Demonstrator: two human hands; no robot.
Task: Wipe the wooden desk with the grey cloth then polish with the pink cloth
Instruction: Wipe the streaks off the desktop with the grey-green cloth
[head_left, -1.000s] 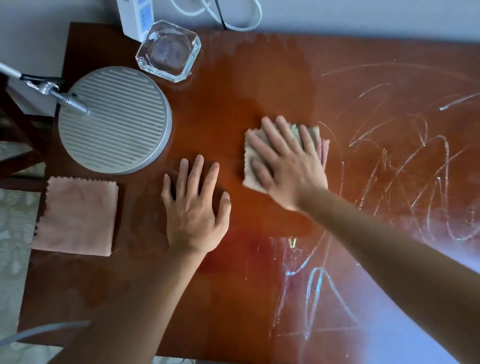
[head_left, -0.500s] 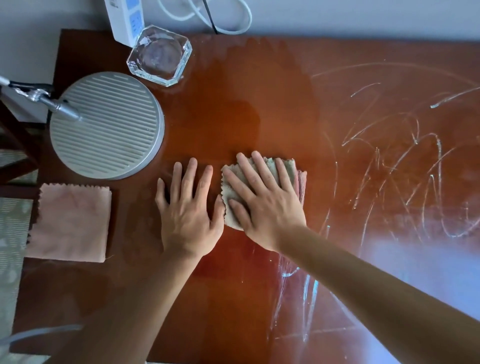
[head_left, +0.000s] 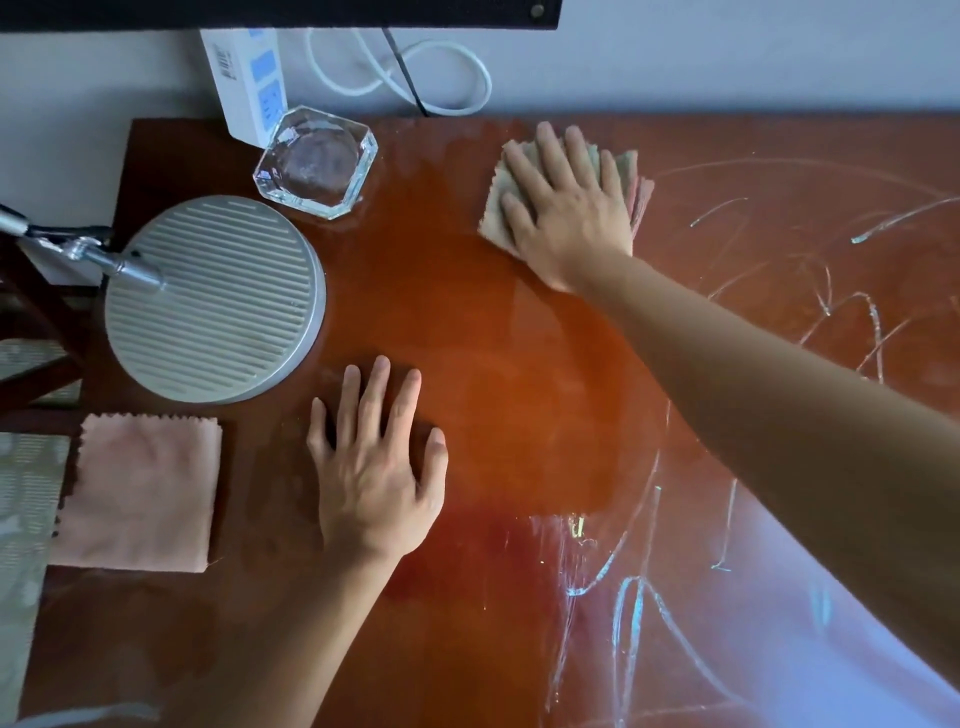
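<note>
My right hand (head_left: 563, 208) lies flat, fingers straight, on the folded grey cloth (head_left: 493, 218) near the far edge of the wooden desk (head_left: 519, 395). Most of the cloth is hidden under the palm; its zigzag edges stick out left and right. My left hand (head_left: 374, 467) rests flat on the desk nearer to me, fingers spread. The pink cloth (head_left: 140, 491) lies folded at the desk's left edge, apart from both hands. White scribble marks (head_left: 831, 312) cover the right half of the desk; the middle strip looks dark and wet.
A round ribbed silver lamp base (head_left: 213, 299) stands at the left, its metal arm (head_left: 78, 249) reaching off the desk. A clear glass ashtray (head_left: 317, 161) sits behind it, by a white power strip (head_left: 249, 83) and looped cable (head_left: 405, 73) along the wall.
My right hand has pushed the grey cloth from beside my left hand away to the desk's far edge. My left hand has stayed flat in place.
</note>
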